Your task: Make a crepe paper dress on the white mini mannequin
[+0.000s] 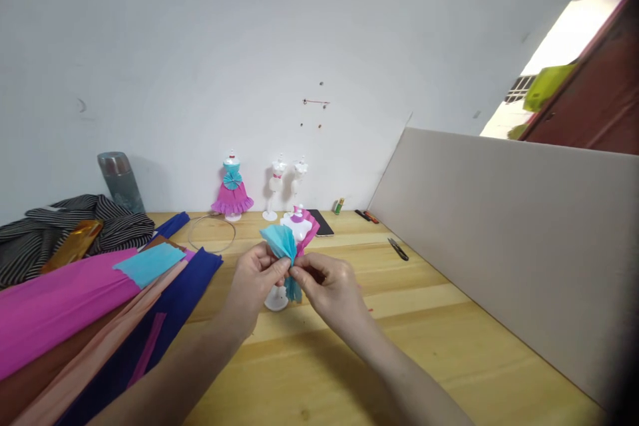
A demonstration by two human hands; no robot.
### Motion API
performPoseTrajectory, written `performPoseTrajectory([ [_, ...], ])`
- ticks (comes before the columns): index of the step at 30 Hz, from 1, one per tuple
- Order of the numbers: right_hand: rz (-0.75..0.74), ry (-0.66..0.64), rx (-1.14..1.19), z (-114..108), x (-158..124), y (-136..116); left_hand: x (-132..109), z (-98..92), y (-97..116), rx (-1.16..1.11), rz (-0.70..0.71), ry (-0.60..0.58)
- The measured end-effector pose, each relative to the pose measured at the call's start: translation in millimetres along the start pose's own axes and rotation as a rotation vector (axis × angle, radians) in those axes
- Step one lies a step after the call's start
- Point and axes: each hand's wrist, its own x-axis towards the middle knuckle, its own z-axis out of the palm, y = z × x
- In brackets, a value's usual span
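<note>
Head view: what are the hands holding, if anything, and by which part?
The left hand and right hand pinch the light-blue paper at its gathered middle, between the fanned top and lower end.

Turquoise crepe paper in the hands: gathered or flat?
Gathered: the turquoise crepe paper narrows where the left hand and right hand pinch it, flaring out above.

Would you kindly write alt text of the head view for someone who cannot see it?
The left hand and right hand pinch a gathered light-blue sheet in front of a pink-collared white mannequin on a wooden table; a dressed mannequin stands by the wall, and coloured sheets lie at left.
</note>
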Motion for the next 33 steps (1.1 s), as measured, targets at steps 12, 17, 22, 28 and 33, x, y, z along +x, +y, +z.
performPoseTrajectory([
  [12, -0.068, 0.091, -0.092, 4.5, 2.2, 7.2, 5.2, -2.2, 2.0, 0.056, -0.010, -0.030],
  [17, -0.058, 0.075, -0.087, 3.7, 2.9, 8.0, 5.0, -3.3, -2.9, 0.046, -0.011, -0.052],
  [22, -0.046, 0.076, -0.108, 5.6, 3.2, 12.0, 6.9, -3.9, -3.2, 0.067, -0.033, -0.039],
  [28, -0.030, 0.121, -0.167, 7.4, 4.2, 15.5, 8.5, -5.4, -1.7, 0.069, -0.051, -0.059],
  [33, -0.018, 0.146, -0.164, 8.1, 5.7, 19.5, 9.7, -7.8, -3.4, 0.067, -0.059, -0.070],
])
